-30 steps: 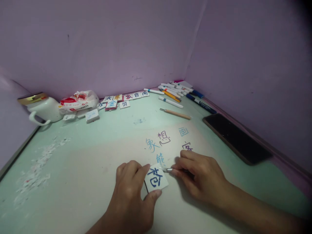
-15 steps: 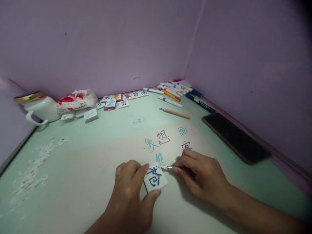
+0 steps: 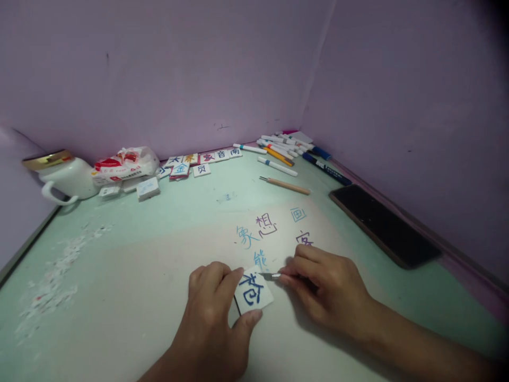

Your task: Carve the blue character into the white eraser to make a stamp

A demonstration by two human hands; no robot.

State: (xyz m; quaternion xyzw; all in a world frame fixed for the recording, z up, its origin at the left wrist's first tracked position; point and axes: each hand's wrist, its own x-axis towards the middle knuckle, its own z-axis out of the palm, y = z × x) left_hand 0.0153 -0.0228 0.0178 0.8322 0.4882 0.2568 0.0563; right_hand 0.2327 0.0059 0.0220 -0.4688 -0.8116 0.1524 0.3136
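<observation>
My left hand (image 3: 217, 313) grips a square white tile (image 3: 264, 302) by two opposite edges, thumb at the near side and fingers at the far side. A dark blue Chinese character is written on the tile's face. In a pinch, my right hand (image 3: 328, 289) holds a small carving knife (image 3: 272, 276); its handle is mostly hidden in the fingers. The blade's tip touches or nearly touches the tile's upper right edge. Just beyond the tile, blue and purple characters (image 3: 260, 260) are written on the tabletop (image 3: 191, 339).
White shavings (image 3: 59, 281) lie scattered at left. Along the back wall stand a white mug (image 3: 71, 178), a tissue pack (image 3: 125, 167) and several lettered tiles (image 3: 201, 170). Markers (image 3: 278, 165), a wooden-handled tool (image 3: 286, 184) and a phone (image 3: 384, 225) lie at back right.
The knife's blade has shifted slightly left onto the tile's edge, and more of its metal shows. A pale shaving seen at the blade before is no longer there. My left hand stays put.
</observation>
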